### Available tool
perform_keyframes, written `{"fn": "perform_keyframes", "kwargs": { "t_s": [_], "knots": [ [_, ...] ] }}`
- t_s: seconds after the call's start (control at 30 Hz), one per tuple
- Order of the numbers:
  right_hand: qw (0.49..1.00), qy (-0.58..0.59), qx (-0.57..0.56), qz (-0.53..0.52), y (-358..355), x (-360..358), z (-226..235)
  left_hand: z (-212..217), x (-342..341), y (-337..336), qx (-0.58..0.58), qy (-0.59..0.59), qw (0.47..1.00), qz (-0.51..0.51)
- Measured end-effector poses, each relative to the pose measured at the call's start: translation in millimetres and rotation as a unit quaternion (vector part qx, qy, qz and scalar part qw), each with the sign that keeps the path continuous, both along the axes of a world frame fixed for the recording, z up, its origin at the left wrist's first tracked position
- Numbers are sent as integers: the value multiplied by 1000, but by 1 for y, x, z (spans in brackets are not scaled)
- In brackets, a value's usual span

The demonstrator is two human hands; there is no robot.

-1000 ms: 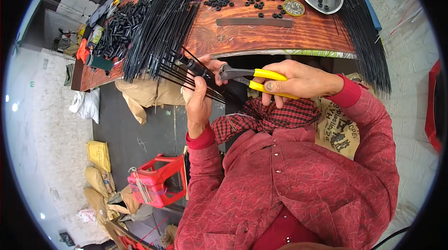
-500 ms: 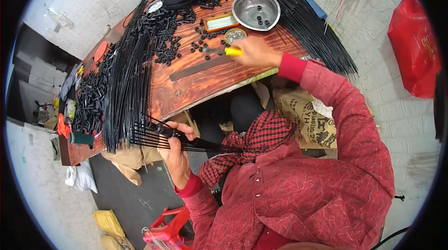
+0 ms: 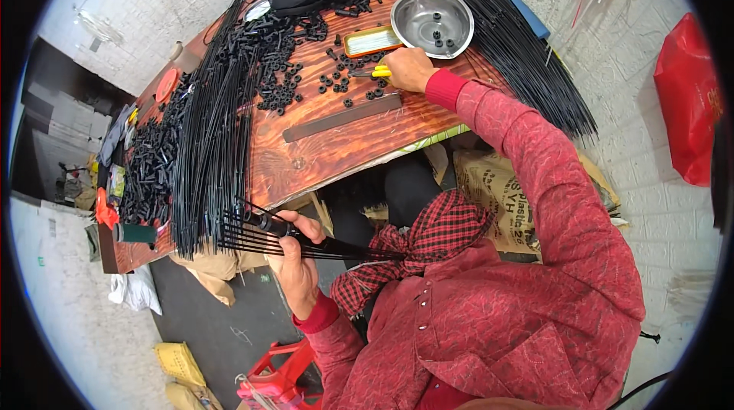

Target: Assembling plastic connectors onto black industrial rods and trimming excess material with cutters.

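Left hand closed tight around a bunch of thin black rods, off the near edge of the wooden table. Right hand closed on yellow-handled pliers, down on the table among small black rings, beside a shiny metal bowl.

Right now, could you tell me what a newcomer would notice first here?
Black rods drape in thick sheaves over the wooden table, with small black rings scattered between. The left hand grips a rod bundle below the table edge; the right hand holds yellow-handled pliers beside a steel bowl.
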State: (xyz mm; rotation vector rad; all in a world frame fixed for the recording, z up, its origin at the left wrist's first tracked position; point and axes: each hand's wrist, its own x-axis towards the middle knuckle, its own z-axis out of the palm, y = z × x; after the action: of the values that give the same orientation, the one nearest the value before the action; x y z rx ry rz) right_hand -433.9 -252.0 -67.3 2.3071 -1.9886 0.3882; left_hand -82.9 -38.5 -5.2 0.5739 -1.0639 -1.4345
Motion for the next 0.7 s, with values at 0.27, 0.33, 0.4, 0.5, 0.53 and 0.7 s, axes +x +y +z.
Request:
{"fn": "perform_keyframes", "kwargs": {
  "t_s": [0.27, 0.33, 0.4, 0.5, 0.53, 0.7],
  "knots": [
    [1000, 5, 13, -21, 0, 2, 4, -2, 1, -5, 1, 6, 1000, -5],
    [1000, -3, 5, -24, -4, -2, -2, -2, 1, -6, 1, 7, 1000, -7],
    [1000, -11, -2, -25, -4, -2, -2, -3, 1, -7, 2, 5, 1000, -4],
    [1000, 10, -10, -10, -5, -2, 1, -3, 1, -8, 4, 7, 1000, 1],
    [1000, 11, -11, -9, -5, -2, 1, -3, 0, -8, 4, 6, 1000, 1],
    [1000, -4, -8, -19, -7, -5, -6, -5, -1, -9, 3, 3, 1000, 0]
  ]
}}
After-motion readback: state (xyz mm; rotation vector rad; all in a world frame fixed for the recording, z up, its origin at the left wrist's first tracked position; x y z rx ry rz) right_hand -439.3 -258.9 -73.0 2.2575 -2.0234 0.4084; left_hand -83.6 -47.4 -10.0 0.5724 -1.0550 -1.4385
